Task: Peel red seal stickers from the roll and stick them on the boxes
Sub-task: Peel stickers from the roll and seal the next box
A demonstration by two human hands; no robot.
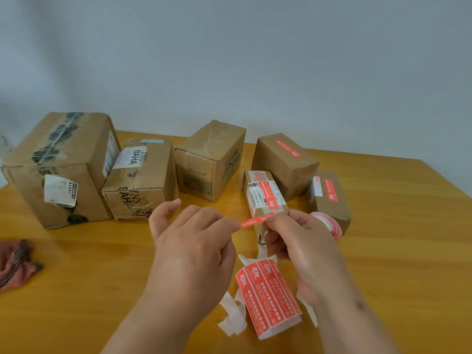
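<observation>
A red seal sticker (258, 219) is stretched between the two hands, so the step in hand looks like the end of a peel, with sticking to follow. The left hand (194, 241) pinches the sticker's left tip with thumb and forefinger, its other fingers loosely curled. The right hand (298, 238) pinches the other end, and also seems to hold the backing strip (270, 295), which hangs below it with more red stickers on it. The roll (329, 223) shows just past the right hand, at about three o'clock from the sticker.

Three boxes already carry red seals: the narrow labelled box (265, 192) right behind the sticker, the box at one o'clock (283, 162), and the small box at two o'clock (329, 198). The next move probably calls for freeing the sticker and carrying it to an unsealed box, such as the plain box at twelve o'clock (209, 162), the lettered box at ten o'clock (143, 180) or the large taped box (58, 169) farther left.

The counter (102, 264) is orange-toned wood against a pale wall (229, 60). A reddish fabric item (15, 261) lies at nine o'clock.
</observation>
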